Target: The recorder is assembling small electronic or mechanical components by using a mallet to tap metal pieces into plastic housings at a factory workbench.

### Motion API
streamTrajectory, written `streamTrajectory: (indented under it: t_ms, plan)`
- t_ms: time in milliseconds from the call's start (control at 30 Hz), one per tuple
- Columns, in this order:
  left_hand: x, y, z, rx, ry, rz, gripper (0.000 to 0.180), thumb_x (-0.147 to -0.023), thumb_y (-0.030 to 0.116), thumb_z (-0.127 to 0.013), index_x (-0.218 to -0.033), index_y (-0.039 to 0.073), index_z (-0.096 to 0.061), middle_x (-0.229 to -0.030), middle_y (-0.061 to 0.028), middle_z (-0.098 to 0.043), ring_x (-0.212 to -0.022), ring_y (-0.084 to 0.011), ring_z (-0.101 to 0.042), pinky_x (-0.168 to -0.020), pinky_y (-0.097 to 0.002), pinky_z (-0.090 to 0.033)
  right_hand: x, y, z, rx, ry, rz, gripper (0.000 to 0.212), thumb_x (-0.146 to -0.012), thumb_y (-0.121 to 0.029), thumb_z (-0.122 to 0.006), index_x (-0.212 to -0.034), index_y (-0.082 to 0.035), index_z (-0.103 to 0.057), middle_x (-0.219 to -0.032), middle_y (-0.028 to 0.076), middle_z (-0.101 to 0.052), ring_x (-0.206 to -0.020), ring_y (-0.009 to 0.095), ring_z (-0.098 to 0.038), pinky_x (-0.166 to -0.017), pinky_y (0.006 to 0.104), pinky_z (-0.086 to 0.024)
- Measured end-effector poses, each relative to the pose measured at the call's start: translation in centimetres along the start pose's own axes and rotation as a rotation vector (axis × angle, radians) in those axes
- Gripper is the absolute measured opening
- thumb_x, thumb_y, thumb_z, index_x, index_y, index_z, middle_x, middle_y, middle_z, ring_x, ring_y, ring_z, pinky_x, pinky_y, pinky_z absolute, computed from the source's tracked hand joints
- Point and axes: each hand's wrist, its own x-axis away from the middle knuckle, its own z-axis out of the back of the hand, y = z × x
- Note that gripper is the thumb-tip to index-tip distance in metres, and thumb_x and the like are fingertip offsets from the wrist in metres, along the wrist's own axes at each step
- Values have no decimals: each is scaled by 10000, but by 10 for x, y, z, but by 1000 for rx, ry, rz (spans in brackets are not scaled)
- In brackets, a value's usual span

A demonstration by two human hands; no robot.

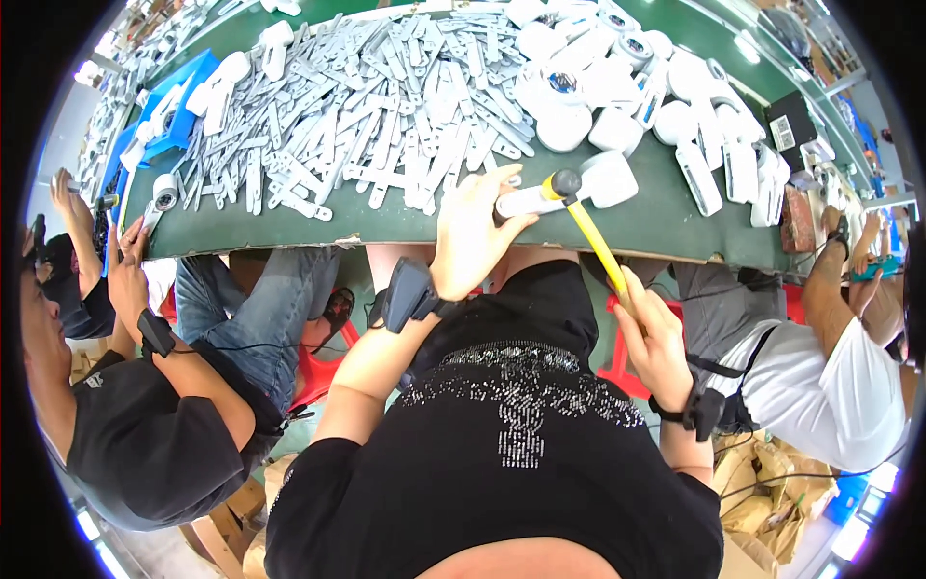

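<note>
White plastic part (526, 201): lies on the green table (666, 217) near its front edge, at 12 o'clock from us. Our left hand (475, 232) clamps it flat for steadiness. Our right hand (656, 340), at 4 o'clock, grips the yellow-handled mallet (588, 232), head touching the part.

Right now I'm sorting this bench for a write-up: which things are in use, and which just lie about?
In use:
left hand holding white plastic part
right hand gripping yellow-handled mallet

Lying about:
heap of flat grey plastic strips
pile of white plastic housings
blue tray
</note>
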Motion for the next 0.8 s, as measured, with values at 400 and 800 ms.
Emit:
streamTrajectory:
  t_ms: [400, 800]
  plan:
    - [5, 7, 1, 295, 14, 234, 748, -673, 110, -830, -1315, -4, -463, -861, -124, -700, -808, -269, -662, -817, -349, -492, -11, -9, -16, -114, 176, 260, 457, -871, 23, -600, -1318, 4, -506, -810, 151, -534, -640, 301, -549, -588, 333, -453]
    - [9, 5, 0, 347, -90, 397, 669, -708, 79, -813, -1291, 19, -492, -1169, -126, -638, -926, -214, -640, -848, -310, -485, -7, -10, -18, 4, 19, 162, 487, -859, 15, -620, -1331, -4, -501, -786, 137, -523, -601, 265, -527, -549, 336, -436]
